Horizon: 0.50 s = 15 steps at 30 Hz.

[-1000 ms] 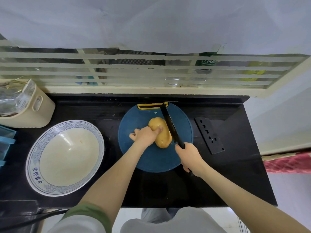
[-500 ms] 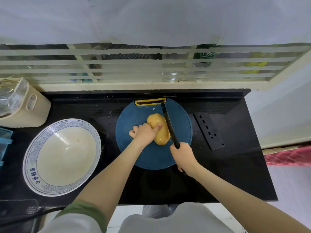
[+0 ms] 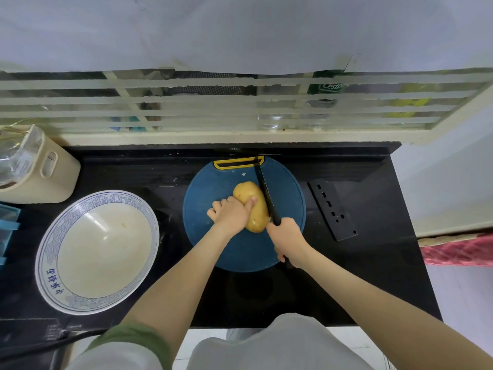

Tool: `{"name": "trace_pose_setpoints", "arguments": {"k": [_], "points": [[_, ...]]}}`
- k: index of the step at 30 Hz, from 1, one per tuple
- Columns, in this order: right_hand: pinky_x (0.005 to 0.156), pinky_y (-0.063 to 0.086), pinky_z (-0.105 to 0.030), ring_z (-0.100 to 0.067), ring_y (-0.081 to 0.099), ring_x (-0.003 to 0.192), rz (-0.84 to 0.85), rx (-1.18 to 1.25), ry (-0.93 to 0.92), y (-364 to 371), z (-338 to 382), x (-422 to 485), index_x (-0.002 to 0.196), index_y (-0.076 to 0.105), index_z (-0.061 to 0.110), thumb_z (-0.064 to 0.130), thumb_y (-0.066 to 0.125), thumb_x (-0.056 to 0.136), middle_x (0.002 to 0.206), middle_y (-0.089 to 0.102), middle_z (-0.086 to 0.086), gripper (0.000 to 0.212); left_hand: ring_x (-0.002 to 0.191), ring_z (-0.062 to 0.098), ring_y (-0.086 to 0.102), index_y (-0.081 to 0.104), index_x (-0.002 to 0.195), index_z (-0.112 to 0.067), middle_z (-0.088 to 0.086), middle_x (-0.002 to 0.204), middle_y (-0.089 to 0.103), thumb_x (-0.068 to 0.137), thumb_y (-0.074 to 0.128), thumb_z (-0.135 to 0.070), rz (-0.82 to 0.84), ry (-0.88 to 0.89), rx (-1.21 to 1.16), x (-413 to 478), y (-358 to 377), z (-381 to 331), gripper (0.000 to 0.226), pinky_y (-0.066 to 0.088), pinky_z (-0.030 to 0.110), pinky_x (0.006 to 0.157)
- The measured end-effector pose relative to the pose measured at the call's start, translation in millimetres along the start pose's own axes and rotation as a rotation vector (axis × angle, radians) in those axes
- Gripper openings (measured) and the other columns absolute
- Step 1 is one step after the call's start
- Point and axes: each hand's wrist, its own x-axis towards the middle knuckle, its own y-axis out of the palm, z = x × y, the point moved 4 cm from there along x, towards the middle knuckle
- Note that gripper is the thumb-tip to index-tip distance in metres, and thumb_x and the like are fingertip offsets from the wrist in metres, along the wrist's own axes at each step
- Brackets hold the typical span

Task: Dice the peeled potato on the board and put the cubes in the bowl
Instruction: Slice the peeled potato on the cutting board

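Far left on the black counter [image 3: 360, 276] there's a beige bin [image 3: 40, 172] with a crinkly clear bag sticking out of it. Just in front of that sits the bowl [image 3: 97, 251], big and white with a blue wave pattern round the rim, well apart from the action. No cubes in it, just a tiny pale speck.

Next over is the round blue board [image 3: 248, 255] with a yellow handle slot at the far edge. The potato [image 3: 246, 193] is lying on it, still in one piece, long axis running away from the person. The left hand [image 3: 229, 213] is clamped over its left side, fingers curled on top to pin it down. The right hand [image 3: 288, 239] is wrapped round the handle of a black knife [image 3: 266, 193], and the blade runs along the potato's right edge with the tip up near the yellow slot. Can't tell how deep it's bitten in.

Right of the board there's a black sheath [image 3: 332, 209] with little slots, flat on the counter. Past the counter edge, a bit of red cloth [image 3: 458, 249].
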Motion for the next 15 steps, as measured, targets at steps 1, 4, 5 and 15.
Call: {"name": "trace_pose_setpoints", "arguments": {"k": [1,4,5,15], "points": [[0.038,0.033,-0.024,-0.016,0.035,0.045,0.005,0.01,0.005,-1,-2,-3,0.076,0.04,0.013,0.017,0.043,0.096,0.061,0.036,-0.003,0.021,0.127,0.029,0.033,0.043,0.133,-0.006,0.011,0.134,0.046,0.094,0.02,-0.066,0.003,-0.003,0.0,0,1,0,0.075,0.024,0.042,0.103],[0.038,0.031,-0.024,-0.015,0.032,0.045,0.027,0.057,0.048,-1,-14,-12,0.08,0.04,0.013,0.016,0.044,0.096,0.062,0.034,-0.003,0.017,0.127,0.029,0.032,0.041,0.134,-0.006,0.011,0.136,0.045,0.094,0.018,-0.066,0.002,-0.013,-0.004,1,4,1,0.076,0.023,0.042,0.103],[0.038,0.032,-0.024,-0.015,0.031,0.045,0.03,0.063,0.058,0,-18,-14,0.08,0.039,0.013,0.016,0.044,0.096,0.062,0.034,-0.003,0.017,0.128,0.029,0.032,0.04,0.135,-0.005,0.011,0.136,0.044,0.094,0.018,-0.065,0.001,-0.015,-0.006,1,4,1,0.076,0.023,0.042,0.103],[0.039,0.033,-0.025,-0.014,0.031,0.046,-0.021,0.045,0.036,4,-30,-10,0.075,0.037,0.014,0.016,0.046,0.096,0.062,0.034,-0.001,0.022,0.13,0.03,0.029,0.036,0.137,-0.004,0.013,0.14,0.04,0.095,0.019,-0.063,0.027,-0.022,-0.058,0,8,-3,0.075,0.022,0.042,0.105]]}}
